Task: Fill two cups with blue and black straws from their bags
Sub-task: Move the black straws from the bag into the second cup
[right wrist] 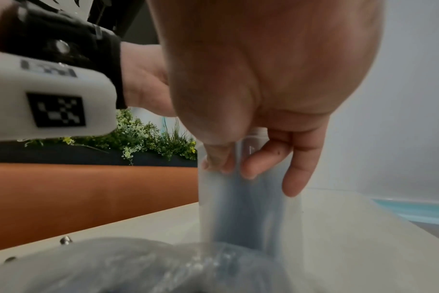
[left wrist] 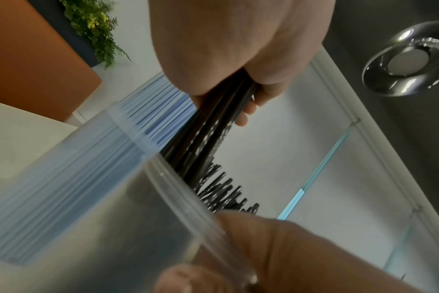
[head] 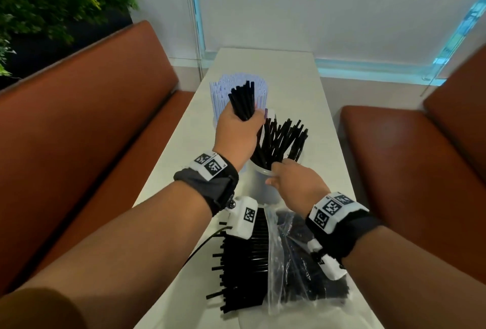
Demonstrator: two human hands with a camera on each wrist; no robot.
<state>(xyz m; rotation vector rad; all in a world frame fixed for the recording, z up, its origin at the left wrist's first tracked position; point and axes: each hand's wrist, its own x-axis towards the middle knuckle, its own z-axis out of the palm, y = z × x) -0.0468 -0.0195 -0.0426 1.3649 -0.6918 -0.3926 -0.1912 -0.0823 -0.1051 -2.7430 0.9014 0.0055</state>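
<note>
My left hand (head: 246,121) grips a bundle of black straws (head: 243,100), its lower ends inside the near clear cup (head: 259,184); the left wrist view shows the same bundle of black straws (left wrist: 213,123) running into that cup (left wrist: 143,214). More black straws (head: 282,139) fan out of this cup. My right hand (head: 274,175) pinches the cup's rim, thumb inside and fingers (right wrist: 263,158) outside the cup (right wrist: 238,194). Behind stands a cup of blue straws (head: 238,84), seen close up as blue straws (left wrist: 70,178).
A loose pile of black straws (head: 242,260) lies at the near end of the white table (head: 310,97), beside a crumpled clear bag (head: 294,263) holding dark straws. Brown bench seats (head: 92,118) flank the table. A planter (head: 52,0) stands far left.
</note>
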